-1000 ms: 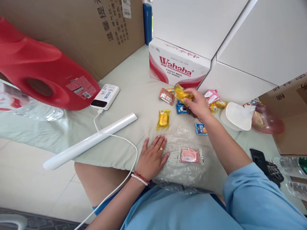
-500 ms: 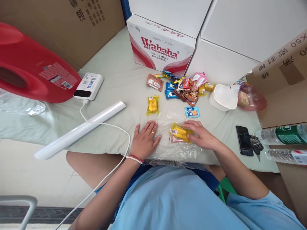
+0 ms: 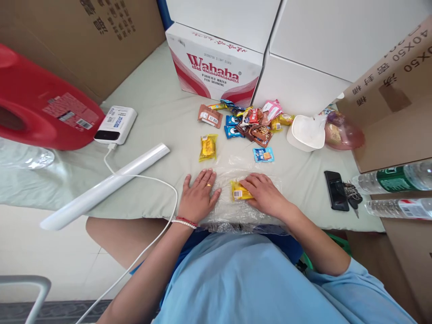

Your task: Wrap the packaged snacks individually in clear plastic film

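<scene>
My left hand (image 3: 198, 196) lies flat on a clear plastic bag (image 3: 221, 216), fingers stretched out, holding nothing. My right hand (image 3: 265, 194) curls over the right part of a yellow-wrapped snack packet (image 3: 239, 191) lying on the bag, gripping it with the thumb along its near edge. Another yellow snack packet (image 3: 208, 147) lies beyond my left hand. A small light-blue snack packet (image 3: 263, 155) is just beyond my right hand. Farther back sits a pile of mixed snack packets (image 3: 256, 126), with a brown packet (image 3: 209, 116) to its left.
A white plastic tub (image 3: 306, 133) and a reddish bag (image 3: 346, 132) stand right of the pile. Phone (image 3: 336, 191), keys and bottles (image 3: 394, 180) lie at right. At left are a white tube (image 3: 108, 186), a cable, a white device (image 3: 116, 123) and a red jug (image 3: 50, 108). Boxes (image 3: 216, 67) line the back.
My right hand has moved farther over the yellow packet, covering more of it. The pink packet seen beneath it earlier is now hidden. My left hand stays flat; the view has shifted slightly.
</scene>
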